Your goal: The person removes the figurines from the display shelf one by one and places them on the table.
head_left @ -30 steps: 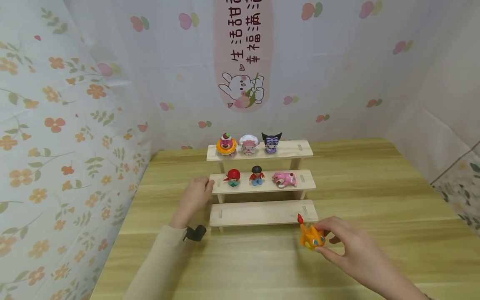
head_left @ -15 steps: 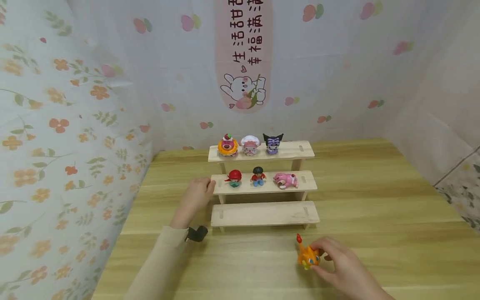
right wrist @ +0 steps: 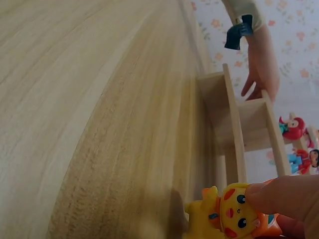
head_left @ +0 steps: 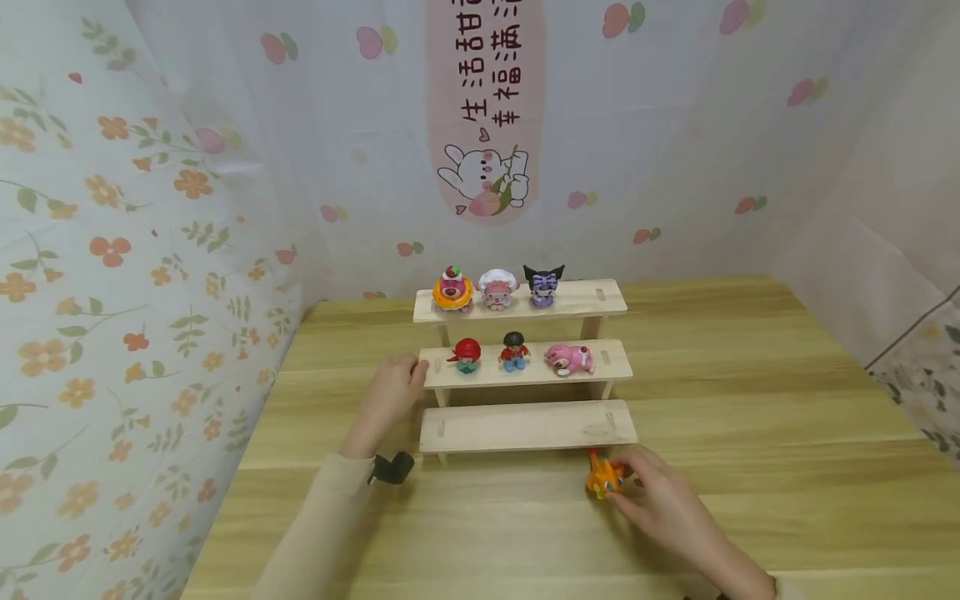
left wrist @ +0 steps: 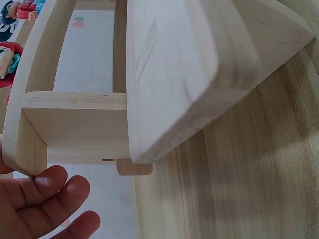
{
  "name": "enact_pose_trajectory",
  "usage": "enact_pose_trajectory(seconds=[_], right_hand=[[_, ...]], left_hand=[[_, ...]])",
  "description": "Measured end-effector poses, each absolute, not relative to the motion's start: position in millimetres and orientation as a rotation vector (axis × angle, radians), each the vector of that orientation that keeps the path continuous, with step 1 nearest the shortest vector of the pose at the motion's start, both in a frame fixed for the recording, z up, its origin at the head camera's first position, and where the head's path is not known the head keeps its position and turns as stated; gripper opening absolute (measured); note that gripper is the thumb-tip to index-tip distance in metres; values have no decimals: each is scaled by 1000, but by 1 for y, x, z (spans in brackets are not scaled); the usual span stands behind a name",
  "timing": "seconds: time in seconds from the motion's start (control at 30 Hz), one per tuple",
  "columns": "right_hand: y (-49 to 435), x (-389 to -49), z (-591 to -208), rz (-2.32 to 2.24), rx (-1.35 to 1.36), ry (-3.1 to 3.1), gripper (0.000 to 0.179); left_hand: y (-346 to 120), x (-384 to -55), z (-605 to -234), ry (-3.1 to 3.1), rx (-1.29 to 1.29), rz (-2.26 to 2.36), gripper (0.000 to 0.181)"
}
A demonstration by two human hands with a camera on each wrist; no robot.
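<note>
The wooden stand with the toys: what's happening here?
A person's right hand pinches an orange-and-yellow toy in front of the bottom tier of a wooden stand, near its right end. The left hand holds the left end of the middle tier. Six other figures are higher up: three on the middle tier, three on the top tier.

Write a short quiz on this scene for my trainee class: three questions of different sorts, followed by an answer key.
1. How many toys are on the middle shelf?
2. True or false: the left hand is holding up a toy.
3. What does the right hand hold?

Key:
1. Three.
2. False; it grips the end of the middle shelf.
3. An orange toy.
</note>
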State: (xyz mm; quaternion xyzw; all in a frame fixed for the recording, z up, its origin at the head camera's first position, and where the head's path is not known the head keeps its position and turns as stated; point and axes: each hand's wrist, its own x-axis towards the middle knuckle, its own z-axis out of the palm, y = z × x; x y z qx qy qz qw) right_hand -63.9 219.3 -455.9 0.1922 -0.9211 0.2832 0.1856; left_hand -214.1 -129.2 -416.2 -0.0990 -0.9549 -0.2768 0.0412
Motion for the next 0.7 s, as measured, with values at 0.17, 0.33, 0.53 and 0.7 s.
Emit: enact_pose_trajectory(seconds=[0.17, 0.33, 0.53, 0.7], right_hand=[[219, -68, -460, 787, 492, -2641, 47], [217, -66, -462, 799, 435, -2683, 46], [216, -66, -460, 799, 444, -2687, 48], [217, -69, -457, 801, 458, -2712, 48]], left_hand=[[-128, -214, -416, -2926, -299, -845, 32], [-131, -213, -419, -2926, -325, -833, 31], [-131, -214, -421, -2921, -334, -835, 31], [-130, -215, -421, -2917, -326, -825, 33]])
